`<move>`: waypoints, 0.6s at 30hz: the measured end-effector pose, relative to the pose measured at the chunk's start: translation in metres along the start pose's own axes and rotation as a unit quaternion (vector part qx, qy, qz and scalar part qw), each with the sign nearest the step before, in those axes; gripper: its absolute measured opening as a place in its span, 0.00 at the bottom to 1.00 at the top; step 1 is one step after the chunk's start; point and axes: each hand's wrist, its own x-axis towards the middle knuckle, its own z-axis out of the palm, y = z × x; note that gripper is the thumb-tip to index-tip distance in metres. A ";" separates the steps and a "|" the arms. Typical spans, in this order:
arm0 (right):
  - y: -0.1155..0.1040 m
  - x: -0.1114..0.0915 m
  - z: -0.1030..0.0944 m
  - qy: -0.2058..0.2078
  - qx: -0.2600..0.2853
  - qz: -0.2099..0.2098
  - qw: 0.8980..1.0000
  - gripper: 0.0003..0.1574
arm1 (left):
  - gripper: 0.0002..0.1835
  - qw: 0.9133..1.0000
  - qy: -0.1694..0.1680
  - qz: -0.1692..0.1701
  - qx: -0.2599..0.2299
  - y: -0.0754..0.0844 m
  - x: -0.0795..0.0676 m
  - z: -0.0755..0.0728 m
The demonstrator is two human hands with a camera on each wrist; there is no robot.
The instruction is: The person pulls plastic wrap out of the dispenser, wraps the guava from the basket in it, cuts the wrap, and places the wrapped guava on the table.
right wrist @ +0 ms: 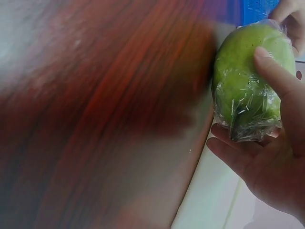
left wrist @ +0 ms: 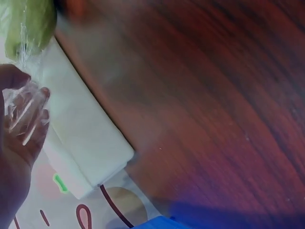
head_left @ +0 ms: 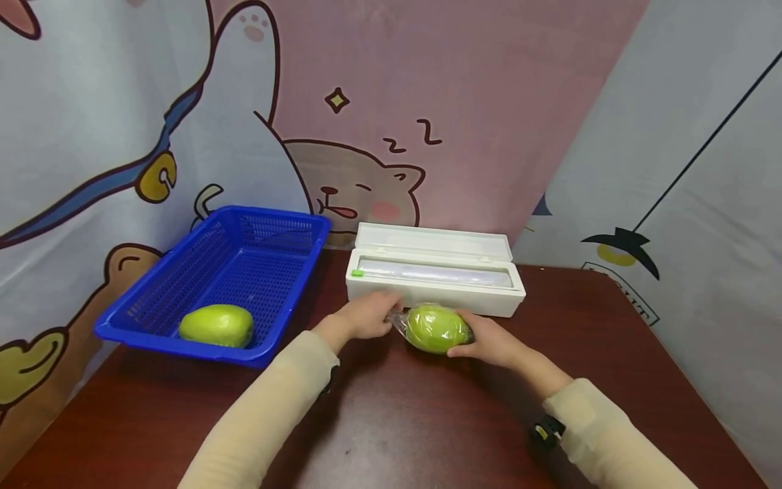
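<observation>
A green papaya (head_left: 435, 329) in clear plastic wrap lies between my two hands, just in front of the white wrap box (head_left: 489, 303). My right hand (head_left: 492, 339) grips its right end, the thumb on top and the fingers curled beneath, as the right wrist view shows. At the other end my left hand (head_left: 369, 315) pinches the gathered tail of plastic wrap (left wrist: 29, 107). In the left wrist view the tail stretches from the fruit to the fingers, crumpled and shiny. The box's lid (head_left: 430, 242) stands raised, and a roll of film shows inside.
To the left a blue plastic basket (head_left: 264, 277) holds an unwrapped green papaya (head_left: 216, 326). A small green slider (head_left: 358, 273) sits at the box's left end. Behind the dark wooden table (head_left: 391, 421) hangs a printed cloth (head_left: 489, 102).
</observation>
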 end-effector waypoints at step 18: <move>-0.008 0.008 -0.006 -0.024 -0.018 -0.030 0.999 0.46 | 0.22 0.995 0.093 0.015 0.006 0.009 0.008 0.000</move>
